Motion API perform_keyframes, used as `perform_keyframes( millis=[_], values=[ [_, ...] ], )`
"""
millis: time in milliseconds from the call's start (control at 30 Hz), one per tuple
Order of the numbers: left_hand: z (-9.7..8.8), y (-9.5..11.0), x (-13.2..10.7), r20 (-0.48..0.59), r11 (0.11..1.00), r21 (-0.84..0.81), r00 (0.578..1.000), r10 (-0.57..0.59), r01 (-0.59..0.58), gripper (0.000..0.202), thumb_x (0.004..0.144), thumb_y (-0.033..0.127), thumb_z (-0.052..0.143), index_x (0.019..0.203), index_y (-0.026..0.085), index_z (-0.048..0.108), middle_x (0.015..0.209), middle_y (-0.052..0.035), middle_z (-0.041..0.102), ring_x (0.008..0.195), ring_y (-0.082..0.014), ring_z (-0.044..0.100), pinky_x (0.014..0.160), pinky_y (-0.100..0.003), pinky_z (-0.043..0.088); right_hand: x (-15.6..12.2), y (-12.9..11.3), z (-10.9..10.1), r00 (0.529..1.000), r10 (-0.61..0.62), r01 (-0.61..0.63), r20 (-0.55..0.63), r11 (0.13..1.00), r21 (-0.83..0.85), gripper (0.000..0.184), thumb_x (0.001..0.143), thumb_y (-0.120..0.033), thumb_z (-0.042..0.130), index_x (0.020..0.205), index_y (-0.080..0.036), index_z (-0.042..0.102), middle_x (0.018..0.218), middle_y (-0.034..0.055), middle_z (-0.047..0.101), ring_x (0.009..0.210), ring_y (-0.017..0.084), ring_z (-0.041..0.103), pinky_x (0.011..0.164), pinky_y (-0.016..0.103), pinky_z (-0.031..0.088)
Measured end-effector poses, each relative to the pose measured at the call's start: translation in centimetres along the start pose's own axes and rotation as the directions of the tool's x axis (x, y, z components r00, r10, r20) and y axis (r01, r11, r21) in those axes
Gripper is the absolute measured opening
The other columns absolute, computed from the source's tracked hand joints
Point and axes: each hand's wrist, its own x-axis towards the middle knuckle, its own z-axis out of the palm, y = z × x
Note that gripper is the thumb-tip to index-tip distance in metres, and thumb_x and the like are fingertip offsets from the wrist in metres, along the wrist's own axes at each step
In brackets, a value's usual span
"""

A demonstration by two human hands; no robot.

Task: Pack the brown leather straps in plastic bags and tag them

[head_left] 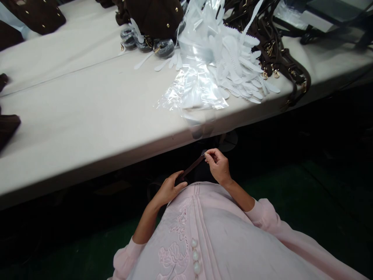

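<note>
Below the table's front edge, both my hands hold a thin dark brown strap point(192, 168). My left hand point(170, 189) grips its lower end against my pink top. My right hand point(218, 164) pinches the strap's upper end between thumb and fingers. The strap runs diagonally between the two hands, and its end under the left hand is hidden.
A white table point(87, 116) spans the view. Clear plastic bags point(196, 83) and white paper strips point(241, 66) lie piled near its front edge. Dark brown bags point(151, 15) and straps with gold hardware point(276, 58) lie at the back. Brown pieces point(7, 126) sit at left.
</note>
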Motion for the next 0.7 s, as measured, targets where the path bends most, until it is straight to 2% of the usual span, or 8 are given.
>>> perform_keyframes(
  millis=[133,233,300,400,500,600,700],
  values=[
    [-1.2,-0.7,-0.5,-0.012,0.998,-0.063,1.0,-0.025,0.024,0.043,0.086,0.034,0.062,0.126,0.017,0.062,0.127,-0.0118,0.064,0.117,-0.0273,0.059,0.104,-0.042,0.043,0.6,0.9,-0.3,0.999,0.002,-0.003,-0.051,1.0,-0.019,0.014,0.09,-0.033,0.06,0.089,-0.019,0.061,0.081,0.0017,0.063,0.067,0.014,0.061,0.066,0.028,0.051],
    [-2.0,-0.1,-0.9,0.005,0.984,-0.176,0.999,-0.034,0.034,0.038,0.087,0.035,0.061,0.12,0.017,0.065,0.103,-0.0081,0.07,0.089,-0.0213,0.065,0.081,-0.034,0.052,0.9,1.6,-0.5,0.997,0.01,-0.013,-0.08,0.999,-0.041,0.016,0.09,-0.034,0.06,0.091,-0.018,0.062,0.082,0.0025,0.064,0.068,0.015,0.062,0.066,0.028,0.051],
    [-2.3,0.6,-1.0,-0.003,0.974,-0.222,0.999,-0.047,0.045,0.04,0.088,0.04,0.059,0.119,0.016,0.065,0.085,-0.0046,0.067,0.069,-0.0159,0.06,0.064,-0.027,0.048,1.1,1.9,-0.6,0.996,0.0,-0.007,-0.093,0.997,-0.079,0.016,0.091,-0.034,0.059,0.091,-0.018,0.062,0.081,0.0028,0.064,0.069,0.016,0.062,0.066,0.029,0.051],
    [-2.3,1.7,-0.9,-0.086,0.975,-0.22,0.995,-0.058,0.038,0.042,0.088,0.046,0.059,0.115,0.016,0.069,0.069,-0.0008,0.061,0.058,-0.0121,0.052,0.054,-0.022,0.04,1.3,1.6,-0.7,0.992,-0.109,0.092,-0.07,0.974,-0.208,0.014,0.093,-0.03,0.056,0.09,-0.018,0.063,0.082,0.0036,0.064,0.073,0.017,0.061,0.067,0.03,0.05],
    [-1.9,2.8,-0.8,-0.167,0.972,-0.233,0.983,-0.075,0.035,0.04,0.085,0.048,0.063,0.106,0.016,0.074,0.06,0.0012,0.056,0.053,-0.0106,0.048,0.049,-0.021,0.036,1.0,0.9,-0.6,0.966,-0.257,0.253,0.027,0.919,-0.304,0.013,0.095,-0.024,0.052,0.089,-0.019,0.063,0.085,0.0047,0.063,0.078,0.017,0.06,0.072,0.031,0.049],
    [-1.6,4.1,-0.7,-0.168,0.958,-0.283,0.98,-0.103,0.052,0.04,0.081,0.05,0.067,0.098,0.015,0.076,0.053,0.0027,0.051,0.047,-0.0092,0.043,0.045,-0.02,0.032,0.5,0.4,-0.2,0.935,-0.337,0.356,0.115,0.884,-0.305,0.014,0.097,-0.021,0.049,0.092,-0.02,0.062,0.088,0.0059,0.063,0.083,0.018,0.061,0.077,0.032,0.049],
    [-1.5,5.4,-0.7,-0.171,0.939,-0.337,0.977,-0.128,0.064,0.041,0.08,0.05,0.069,0.097,0.013,0.075,0.051,0.0028,0.051,0.045,-0.0087,0.043,0.043,-0.02,0.033,0.0,0.1,0.1,0.92,-0.366,0.391,0.139,0.875,-0.286,0.013,0.098,-0.02,0.049,0.094,-0.02,0.061,0.09,0.0065,0.063,0.084,0.018,0.061,0.078,0.032,0.05]
  ],
)
